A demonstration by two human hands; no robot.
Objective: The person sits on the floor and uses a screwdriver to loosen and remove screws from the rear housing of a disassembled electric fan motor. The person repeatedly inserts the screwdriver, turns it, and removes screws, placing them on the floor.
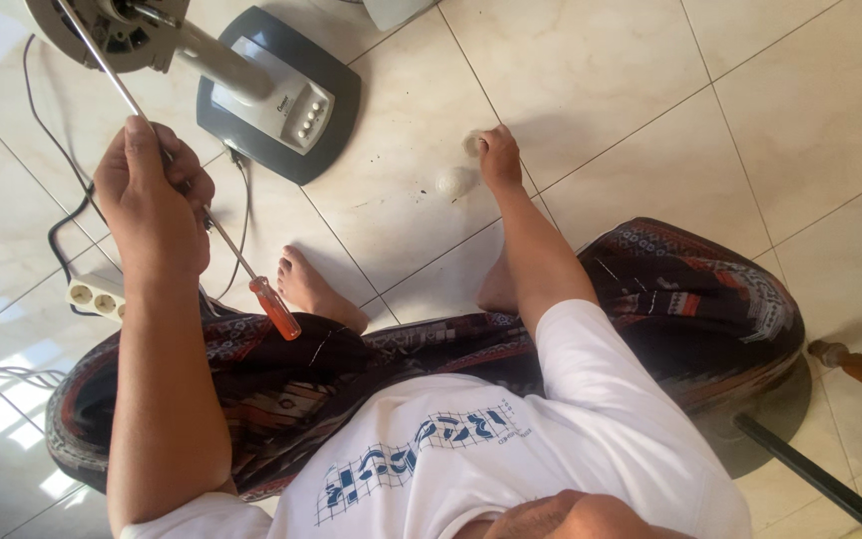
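Orange-handled screwdriver (214, 228) runs slantwise across the view, its long metal shaft gripped mid-length in the closed left hand (152, 195), tip up at the fan motor (117, 28), handle down over the patterned cloth on the lap. Over to the right hand (499, 155): stretched out to the tiled floor (601, 80), fingertips pinching a small white round piece (473, 143), a second white cap (454, 182) lying just beside. Grey fan base (281, 95) stands between the hands, white power strip (97, 295) at the left elbow.
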